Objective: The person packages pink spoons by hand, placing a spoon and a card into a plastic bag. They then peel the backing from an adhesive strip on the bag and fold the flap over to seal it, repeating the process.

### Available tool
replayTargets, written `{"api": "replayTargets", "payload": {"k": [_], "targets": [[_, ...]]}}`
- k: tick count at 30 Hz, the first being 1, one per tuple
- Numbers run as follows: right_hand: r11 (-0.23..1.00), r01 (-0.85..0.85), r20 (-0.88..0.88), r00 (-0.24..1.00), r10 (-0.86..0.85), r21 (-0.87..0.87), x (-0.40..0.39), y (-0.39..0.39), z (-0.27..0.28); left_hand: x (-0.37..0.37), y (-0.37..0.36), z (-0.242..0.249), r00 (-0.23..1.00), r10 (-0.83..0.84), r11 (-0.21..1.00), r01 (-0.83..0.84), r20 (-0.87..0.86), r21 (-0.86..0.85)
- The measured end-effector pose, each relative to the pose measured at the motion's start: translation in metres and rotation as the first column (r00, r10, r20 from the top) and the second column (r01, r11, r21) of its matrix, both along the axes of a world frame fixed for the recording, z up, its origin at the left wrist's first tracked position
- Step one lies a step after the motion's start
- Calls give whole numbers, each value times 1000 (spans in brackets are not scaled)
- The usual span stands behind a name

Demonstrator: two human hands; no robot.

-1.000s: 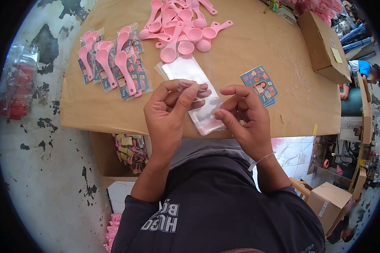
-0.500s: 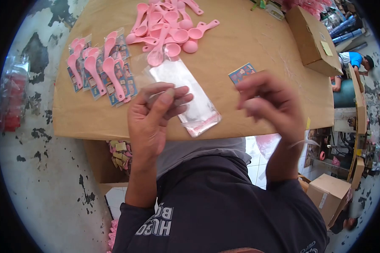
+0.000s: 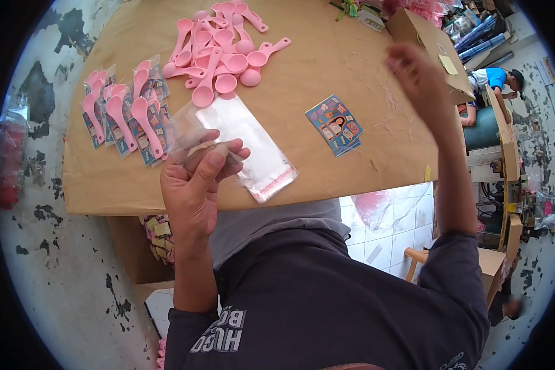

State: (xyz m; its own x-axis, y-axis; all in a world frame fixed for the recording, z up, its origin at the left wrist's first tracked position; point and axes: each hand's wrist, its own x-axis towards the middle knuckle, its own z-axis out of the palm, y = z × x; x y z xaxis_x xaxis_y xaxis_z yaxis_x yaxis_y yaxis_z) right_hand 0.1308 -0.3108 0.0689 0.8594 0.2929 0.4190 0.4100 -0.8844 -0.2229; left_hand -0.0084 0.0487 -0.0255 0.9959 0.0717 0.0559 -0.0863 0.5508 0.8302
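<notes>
Head view, left of centre: the left hand has its thumb drawn against bent fingers, a narrow pinch on what looks like a clear plastic sleeve, whose film spreads up and left from the fingertips. Such film should weigh next to nothing, go limp, crease readily and slide against itself; a light pinch at one edge near the opening would likely serve best, since a hard pull could stretch or split it. Just right of that hand lies the stack of clear sleeves, slanting to lower right, probably slippery and best lifted singly by a corner. Above it, at upper centre-left, the pile of pink measuring spoons looks light and fairly stiff, easy to take by the handles. Bagged spoons with cards overlap at left. Right of the stack, the printed cards lie flat, thin and bendable, suited to an edge hold. At upper right, the right hand is raised with loosely curled fingers, blurred, near the cardboard box; whether it grips anything, one cannot tell. Brown paper covers the table beneath these goods.
</notes>
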Motion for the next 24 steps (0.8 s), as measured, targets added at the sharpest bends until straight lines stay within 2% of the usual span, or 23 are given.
{"api": "replayTargets", "payload": {"k": [1,2,3,4,6,8,10,11,13,14,16,17,19,20,22,24], "targets": [[996,44,-177,984,-30,76,-21,18,-7,1,0,-2,1000,0,1000,0,0,2],[997,72,-257,964,-67,12,-37,28,-15,0,0,-3,1000,2,1000,-2,-6,5],[987,88,-188,976,-112,-132,-53,35,-29,0,1,-4,1000,5,1000,-5,-13,10],[988,89,-194,975,-113,-126,-65,42,-39,0,1,-2,1000,3,1000,-2,-18,17],[966,182,-226,948,-222,-186,-79,52,-55,2,-2,4,992,36,999,-38,-117,-13],[974,202,-299,928,-224,-104,-80,57,-66,5,-7,6,993,32,999,-32,-114,2],[969,242,-365,907,-209,49,-78,58,-70,6,-9,8,994,21,1000,-20,-107,9],[967,249,-367,905,-214,50,-77,59,-69,6,-9,8,995,1,1000,0,-97,13],[926,319,-548,821,-162,204,-75,60,-62,6,-11,8,996,-27,1000,28,-81,12],[925,321,-543,823,-167,202,-75,58,-64,5,-9,7,997,-39,999,40,-73,12],[874,281,-454,887,-79,397,-74,52,-75,4,-8,5,997,-47,999,48,-63,8],[875,280,-454,887,-79,394,-73,49,-80,3,-8,4,997,-41,999,41,-65,10],[701,324,-463,887,10,636,-70,41,-84,2,-6,2,997,-35,999,35,-68,5],[704,326,-465,885,7,631,-71,37,-82,2,-5,2,997,-25,1000,25,-71,4],[732,232,-310,950,-30,641,-77,29,-72,0,-3,0,997,-17,1000,17,-80,1],[753,226,-333,943,-10,618,-92,27,-65,0,0,-1,999,-6,999,4,-50,-35]]}}
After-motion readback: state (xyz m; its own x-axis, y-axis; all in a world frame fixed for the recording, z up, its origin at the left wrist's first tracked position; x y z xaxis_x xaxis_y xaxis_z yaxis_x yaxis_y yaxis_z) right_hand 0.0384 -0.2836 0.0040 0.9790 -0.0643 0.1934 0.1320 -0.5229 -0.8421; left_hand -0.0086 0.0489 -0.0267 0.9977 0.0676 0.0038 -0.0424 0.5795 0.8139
